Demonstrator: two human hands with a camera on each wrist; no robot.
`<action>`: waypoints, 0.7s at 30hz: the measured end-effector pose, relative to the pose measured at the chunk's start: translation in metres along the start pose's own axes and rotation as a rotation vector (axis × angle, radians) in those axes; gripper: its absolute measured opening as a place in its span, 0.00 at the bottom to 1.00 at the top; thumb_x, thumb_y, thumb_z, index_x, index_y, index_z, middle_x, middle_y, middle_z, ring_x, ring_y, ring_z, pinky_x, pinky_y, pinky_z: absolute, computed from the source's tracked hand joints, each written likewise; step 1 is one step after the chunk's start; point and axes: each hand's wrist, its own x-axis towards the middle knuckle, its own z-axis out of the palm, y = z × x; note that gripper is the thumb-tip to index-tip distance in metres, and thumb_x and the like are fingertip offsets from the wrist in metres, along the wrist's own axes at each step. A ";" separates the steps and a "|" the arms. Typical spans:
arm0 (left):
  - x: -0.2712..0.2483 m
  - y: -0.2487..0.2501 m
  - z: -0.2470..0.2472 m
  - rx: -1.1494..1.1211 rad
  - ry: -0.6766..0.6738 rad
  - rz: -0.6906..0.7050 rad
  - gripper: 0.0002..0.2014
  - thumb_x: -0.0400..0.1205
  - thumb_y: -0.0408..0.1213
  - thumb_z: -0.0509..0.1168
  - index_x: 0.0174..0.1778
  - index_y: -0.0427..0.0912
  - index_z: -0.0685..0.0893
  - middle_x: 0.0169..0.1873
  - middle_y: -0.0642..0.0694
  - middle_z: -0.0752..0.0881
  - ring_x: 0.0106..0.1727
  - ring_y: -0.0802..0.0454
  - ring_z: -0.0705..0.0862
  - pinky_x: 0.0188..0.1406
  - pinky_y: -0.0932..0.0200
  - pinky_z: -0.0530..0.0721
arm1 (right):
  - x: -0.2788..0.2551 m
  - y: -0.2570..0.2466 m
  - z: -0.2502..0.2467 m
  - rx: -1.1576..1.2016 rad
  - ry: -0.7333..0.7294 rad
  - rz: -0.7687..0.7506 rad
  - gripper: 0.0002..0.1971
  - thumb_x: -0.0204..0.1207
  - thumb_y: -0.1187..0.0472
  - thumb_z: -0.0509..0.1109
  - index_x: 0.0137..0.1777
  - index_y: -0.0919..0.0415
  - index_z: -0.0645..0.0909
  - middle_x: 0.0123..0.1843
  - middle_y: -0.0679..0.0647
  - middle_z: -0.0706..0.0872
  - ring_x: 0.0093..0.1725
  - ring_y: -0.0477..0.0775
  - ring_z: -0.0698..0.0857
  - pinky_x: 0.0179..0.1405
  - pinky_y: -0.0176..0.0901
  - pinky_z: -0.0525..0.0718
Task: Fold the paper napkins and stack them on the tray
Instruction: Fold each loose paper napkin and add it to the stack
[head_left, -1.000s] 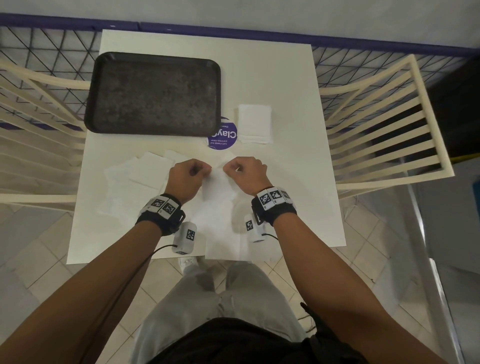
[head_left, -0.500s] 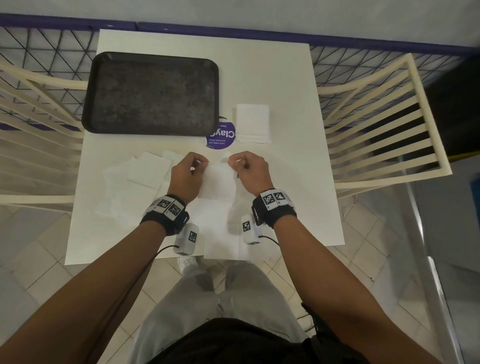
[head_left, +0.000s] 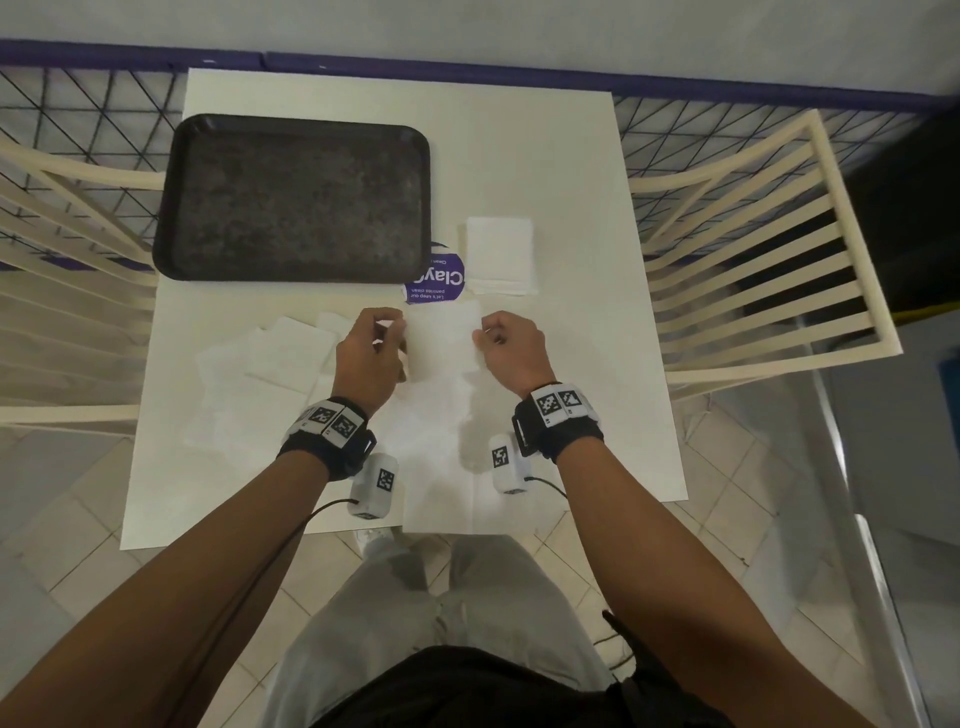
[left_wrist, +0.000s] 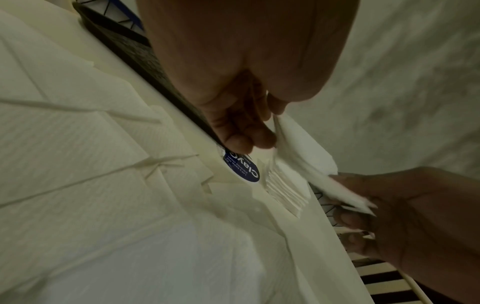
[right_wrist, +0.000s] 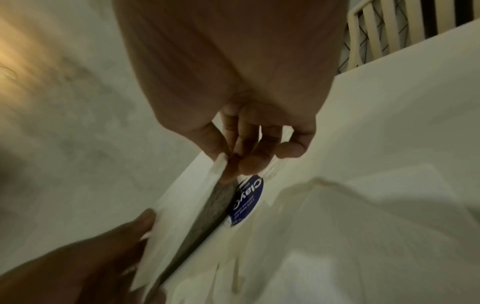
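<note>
A white folded napkin is held up above the table between both hands. My left hand pinches its left edge and my right hand pinches its right edge. In the left wrist view the napkin hangs from my left hand across to my right hand. The right wrist view shows my right hand pinching the napkin. The dark tray lies bare at the back left. A stack of folded napkins sits right of the tray.
Several unfolded napkins are spread over the left and near part of the white table. A round purple sticker lies between tray and stack. Cream slatted chairs flank the table on both sides.
Both hands have lifted the napkin off the table and moved apart, away from me, so the napkin now hangs stretched between them.
</note>
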 end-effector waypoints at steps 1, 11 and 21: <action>0.000 0.000 0.001 0.015 -0.022 -0.010 0.10 0.92 0.44 0.60 0.62 0.44 0.82 0.41 0.48 0.90 0.29 0.50 0.84 0.26 0.68 0.81 | 0.009 -0.001 -0.007 -0.013 0.026 -0.010 0.08 0.80 0.59 0.72 0.56 0.60 0.87 0.46 0.53 0.90 0.44 0.50 0.84 0.50 0.34 0.77; -0.011 -0.027 0.011 0.174 -0.247 -0.150 0.08 0.90 0.39 0.61 0.53 0.47 0.86 0.40 0.51 0.92 0.35 0.45 0.89 0.33 0.66 0.83 | 0.111 -0.008 -0.049 -0.042 0.208 0.067 0.11 0.83 0.59 0.69 0.62 0.60 0.85 0.51 0.54 0.88 0.47 0.48 0.81 0.44 0.24 0.70; -0.029 -0.040 0.026 0.250 -0.286 -0.202 0.07 0.88 0.40 0.64 0.49 0.52 0.87 0.37 0.55 0.92 0.33 0.51 0.89 0.46 0.49 0.91 | 0.154 0.005 -0.052 -0.090 0.205 0.124 0.08 0.80 0.58 0.69 0.56 0.54 0.87 0.52 0.54 0.91 0.60 0.57 0.86 0.49 0.34 0.75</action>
